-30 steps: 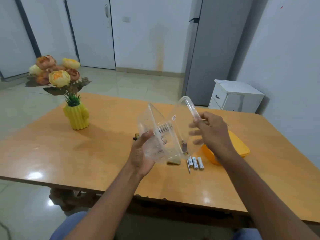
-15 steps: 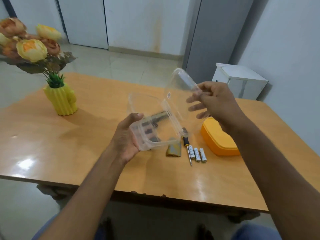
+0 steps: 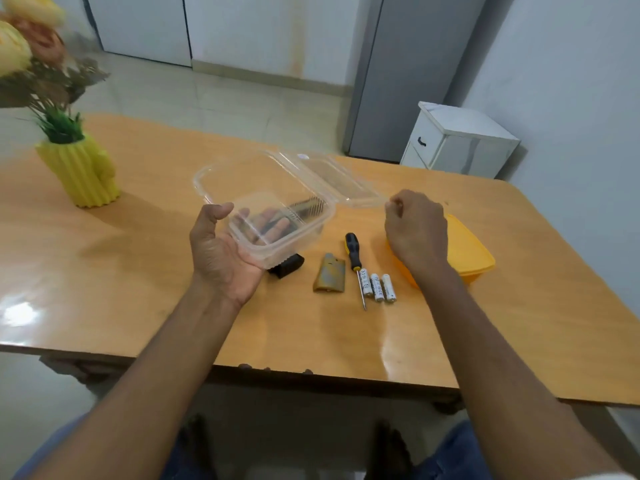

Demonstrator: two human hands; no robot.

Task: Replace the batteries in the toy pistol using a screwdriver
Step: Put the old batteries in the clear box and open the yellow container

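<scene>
Orange table (image 3: 104, 271): left hand (image 3: 221, 258) cradles opened clear box (image 3: 273, 216), right hand (image 3: 415, 226) pinches its lid; screwdriver (image 3: 353, 251), batteries (image 3: 379, 287) laid out, fitting apparently pending.

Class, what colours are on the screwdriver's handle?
Black with yellow, on the screwdriver lying on the table; the head view shows it.

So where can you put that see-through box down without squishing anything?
Bare table lies between the yellow vase and the left hand, and along the near edge. It is crowded by the cover, screwdriver, batteries and orange lid.
</scene>
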